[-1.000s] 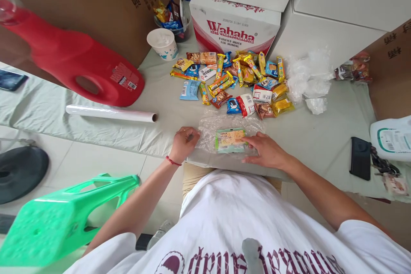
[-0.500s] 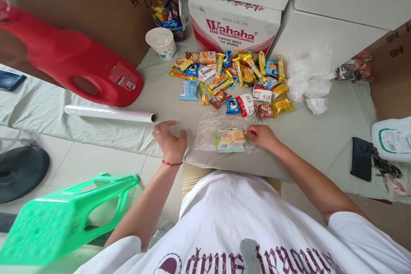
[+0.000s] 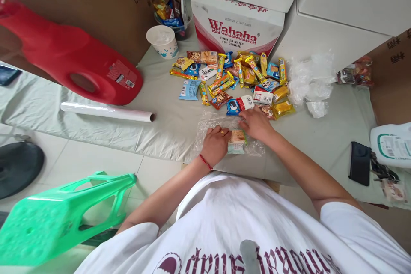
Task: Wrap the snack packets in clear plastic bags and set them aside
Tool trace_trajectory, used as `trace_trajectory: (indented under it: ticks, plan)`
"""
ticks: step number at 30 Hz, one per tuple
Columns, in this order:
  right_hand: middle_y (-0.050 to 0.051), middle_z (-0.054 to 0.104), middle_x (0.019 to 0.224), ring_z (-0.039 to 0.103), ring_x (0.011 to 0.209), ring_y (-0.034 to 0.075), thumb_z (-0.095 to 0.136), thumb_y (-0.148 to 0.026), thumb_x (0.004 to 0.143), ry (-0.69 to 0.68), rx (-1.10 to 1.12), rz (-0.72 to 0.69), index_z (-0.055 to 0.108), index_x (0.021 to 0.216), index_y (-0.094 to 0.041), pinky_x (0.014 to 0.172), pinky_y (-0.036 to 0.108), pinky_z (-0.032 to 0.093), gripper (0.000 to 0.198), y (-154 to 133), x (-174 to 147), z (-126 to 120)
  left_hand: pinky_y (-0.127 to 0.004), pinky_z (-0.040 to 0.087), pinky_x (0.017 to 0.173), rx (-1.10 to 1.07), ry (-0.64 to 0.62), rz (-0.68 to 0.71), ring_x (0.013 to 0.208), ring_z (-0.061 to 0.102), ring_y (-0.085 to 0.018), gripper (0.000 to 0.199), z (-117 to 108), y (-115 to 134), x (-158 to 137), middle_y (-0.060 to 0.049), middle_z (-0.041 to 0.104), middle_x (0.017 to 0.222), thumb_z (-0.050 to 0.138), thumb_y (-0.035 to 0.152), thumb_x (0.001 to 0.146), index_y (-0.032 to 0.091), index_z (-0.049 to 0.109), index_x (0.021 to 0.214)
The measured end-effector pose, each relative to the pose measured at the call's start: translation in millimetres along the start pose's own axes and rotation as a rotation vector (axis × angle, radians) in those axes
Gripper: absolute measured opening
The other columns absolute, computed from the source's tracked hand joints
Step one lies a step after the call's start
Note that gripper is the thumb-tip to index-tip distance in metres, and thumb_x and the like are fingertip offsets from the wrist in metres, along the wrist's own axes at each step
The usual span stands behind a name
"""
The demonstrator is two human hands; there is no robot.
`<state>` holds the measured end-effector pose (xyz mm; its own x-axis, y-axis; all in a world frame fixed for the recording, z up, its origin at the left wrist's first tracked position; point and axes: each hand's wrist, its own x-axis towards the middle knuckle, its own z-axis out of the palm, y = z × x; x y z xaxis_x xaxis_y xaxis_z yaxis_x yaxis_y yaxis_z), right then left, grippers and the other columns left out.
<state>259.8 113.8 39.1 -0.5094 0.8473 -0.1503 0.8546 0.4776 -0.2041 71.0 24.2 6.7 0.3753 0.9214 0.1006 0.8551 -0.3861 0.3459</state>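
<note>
A biscuit packet [image 3: 238, 137] with green edges lies on a clear plastic sheet or bag [image 3: 205, 122] near the table's front edge. My left hand [image 3: 216, 145], with a red string on its wrist, covers the packet's left part, its fingers curled together on it. My right hand [image 3: 257, 125] is just above the packet's right end, over the plastic, thumb and forefinger apart. Its fingertips come close to a red-and-white snack packet [image 3: 246, 102] and a small blue packet [image 3: 233, 107]. A brown round-cake packet [image 3: 268, 112] is partly hidden behind this hand.
Behind my hands lies a pile of wrapped snacks [image 3: 237, 72], with crumpled clear plastic [image 3: 310, 77] to its right. A white roll [image 3: 109, 111], a red jug [image 3: 80, 60] and a paper cup [image 3: 162, 42] stand or lie leftward. A Wahaha carton [image 3: 237, 23] is behind; a phone [image 3: 359, 162] lies at right.
My left hand has moved right from beside the roll onto the biscuit packet. My right hand has let go of the packet's right edge and moved slightly up, toward the snack pile.
</note>
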Motion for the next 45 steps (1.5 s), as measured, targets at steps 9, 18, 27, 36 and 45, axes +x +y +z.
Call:
trace_trajectory:
  ticks: [9,18,27,36,45]
  plan:
    - [0.008,0.072,0.095,0.062,0.090,0.022,0.063,-0.020,0.093,-0.190,0.161,-0.117,0.074,0.095,-0.016,0.080,0.029,0.042,0.013,-6,25,-9,-0.044,0.036,0.079,0.029,0.056,0.084,0.096,0.054,-0.027,0.026,0,3,-18,-0.010,0.071,0.098,0.053,0.013,0.094,0.025,0.076,0.094]
    - [0.011,0.065,0.113,0.063,0.091,0.019,0.042,-0.013,0.102,-0.122,0.259,-0.321,0.055,0.135,-0.016,0.080,0.031,0.048,0.036,-53,-68,32,-0.043,0.043,0.080,-0.233,0.181,-0.046,0.078,0.058,-0.022,0.030,13,-9,-44,-0.007,0.065,0.070,0.052,0.018,0.092,0.023,0.072,0.071]
    - [0.011,0.062,0.110,0.057,0.099,0.024,0.048,-0.008,0.099,-0.103,0.004,-0.488,0.053,0.148,-0.021,0.092,0.039,0.047,0.051,-69,-78,45,-0.057,0.038,0.113,-0.332,0.510,-0.775,0.135,0.050,-0.034,0.042,0,-87,-53,-0.016,0.066,0.130,0.034,0.043,0.103,0.021,0.066,0.118]
    - [0.012,0.062,0.112,0.051,0.108,0.027,0.048,-0.012,0.101,-0.093,-0.004,-0.454,0.052,0.150,-0.025,0.096,0.042,0.043,0.051,-73,-86,53,-0.033,0.050,0.068,-0.367,0.012,-0.500,0.074,0.066,-0.022,0.011,-35,-38,-53,-0.003,0.068,0.074,0.061,0.031,0.083,0.023,0.060,0.075]
    - [0.008,0.070,0.096,0.058,0.096,0.023,0.054,-0.029,0.103,-0.021,0.511,-0.440,0.074,0.096,-0.020,0.092,0.038,0.047,0.023,-56,-113,31,-0.028,0.046,0.071,-0.434,-0.024,-0.470,0.078,0.063,-0.017,0.030,-9,20,-37,-0.004,0.069,0.084,0.048,0.026,0.096,0.022,0.078,0.089]
